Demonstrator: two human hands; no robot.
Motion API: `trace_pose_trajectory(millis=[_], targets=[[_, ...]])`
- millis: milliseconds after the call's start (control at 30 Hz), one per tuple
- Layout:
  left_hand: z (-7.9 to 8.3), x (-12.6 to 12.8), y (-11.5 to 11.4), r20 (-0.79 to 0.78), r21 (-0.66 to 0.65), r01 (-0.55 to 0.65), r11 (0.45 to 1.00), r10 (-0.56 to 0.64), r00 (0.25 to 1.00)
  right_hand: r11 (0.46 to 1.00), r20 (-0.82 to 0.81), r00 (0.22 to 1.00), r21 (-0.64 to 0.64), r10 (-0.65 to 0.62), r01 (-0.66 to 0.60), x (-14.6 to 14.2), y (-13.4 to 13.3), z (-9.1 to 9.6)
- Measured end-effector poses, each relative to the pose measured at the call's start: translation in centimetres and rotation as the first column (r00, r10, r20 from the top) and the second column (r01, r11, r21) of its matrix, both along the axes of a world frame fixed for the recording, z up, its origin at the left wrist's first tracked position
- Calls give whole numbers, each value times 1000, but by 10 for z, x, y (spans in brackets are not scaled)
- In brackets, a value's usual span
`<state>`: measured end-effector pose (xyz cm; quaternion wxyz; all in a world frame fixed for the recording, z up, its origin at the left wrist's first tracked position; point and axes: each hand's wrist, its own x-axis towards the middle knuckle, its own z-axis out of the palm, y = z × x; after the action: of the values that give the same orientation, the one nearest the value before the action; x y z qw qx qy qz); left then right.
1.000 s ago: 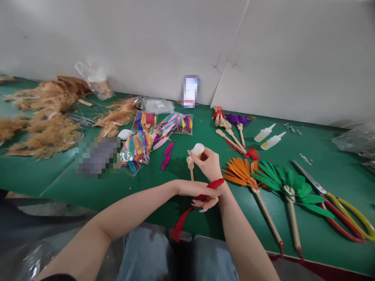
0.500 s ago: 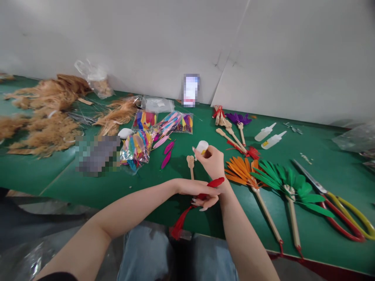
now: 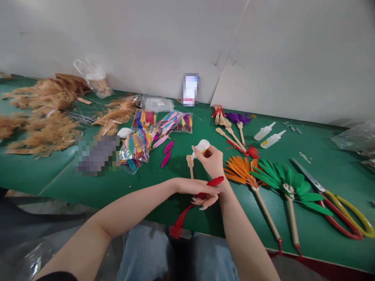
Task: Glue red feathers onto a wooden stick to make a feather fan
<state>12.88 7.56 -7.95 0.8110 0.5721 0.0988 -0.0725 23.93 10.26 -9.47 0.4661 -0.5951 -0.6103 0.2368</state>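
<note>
Ideally, we squeeze sparingly, our curled right hand (image 3: 211, 159) gripping the squeeze bottle (image 3: 202, 145) beside the wooden handle (image 3: 190, 160), our half-curled left hand (image 3: 205, 195) holding a red feather (image 3: 216, 181).

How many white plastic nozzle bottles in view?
3: one white plastic nozzle bottle in the right hand, partly covered by fingers; a second bottle and third bottle lying side by side on the green tabletop, beyond the green-feathered, wooden-handled fan. Others may be hidden.
</note>
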Motion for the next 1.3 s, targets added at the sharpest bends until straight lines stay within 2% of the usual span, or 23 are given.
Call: trace_pose_trajectory(millis=[100, 200, 267, 367, 433, 533, 600, 700, 767, 800, 933, 1000, 1067, 1133, 1300], targets=[[0, 0, 0, -11, 4, -10, 1000, 10, 1000, 997, 47, 996, -22, 78, -77, 0, 0, 0], [1, 0, 0, -17, 3, -11, 1000, 11, 1000, 999, 125, 992, 33, -28, 24, 2, -1, 2], [1, 0, 0, -24, 2, -6, 1000, 6, 1000, 998, 98, 994, 51, -54, 49, 2, -2, 4], [1, 0, 1, -32, 2, 1, 1000, -1, 999, 998, 32, 998, 8, 56, -56, -1, -3, 4], [1, 0, 1, -30, 2, 3, 1000, -3, 1000, 995, 59, 993, -10, 103, -103, -2, -3, 4], [1, 0, 0, -14, 4, 7, 1000, -7, 1000, 999, 128, 992, 39, -13, 8, -1, -2, 3], [1, 0, 0, -4, 1, 9, 1000, -9, 1000, 995, 99, 991, 63, -87, 81, 1, -1, 3], [1, -1, 0, -5, 3, 6, 1000, -6, 1000, 1000, 18, 1000, 9, -3, 3, 0, -1, 3], [1, -1, 0, -8, 6, 4, 1000, -4, 1000, 998, 32, 998, -19, 59, -58, -1, -1, 3], [1, -1, 0, -8, 6, 4, 1000, -4, 1000, 999, 59, 997, -14, 49, -49, -1, -1, 3], [0, 0, 0, 10, 5, 2, 1000, -2, 1000, 992, 107, 987, 58, -116, 110, 0, 0, 3], [-1, 0, 0, 9, 0, 1, 1000, -1, 1000, 995, 65, 994, 45, -93, 90, 0, 0, 3], [0, 1, 0, -7, -1, -4, 1000, 4, 1000, 1000, 34, 999, 13, -1, 1, -1, 0, 3], [0, 1, 0, -18, 2, -8, 1000, 8, 1000, 999, 51, 998, 6, 38, -39, -1, 0, 3], [1, 1, -1, -7, 5, -7, 1000, 7, 1000, 993, 72, 992, 59, -105, 100, 2, 2, 1]])
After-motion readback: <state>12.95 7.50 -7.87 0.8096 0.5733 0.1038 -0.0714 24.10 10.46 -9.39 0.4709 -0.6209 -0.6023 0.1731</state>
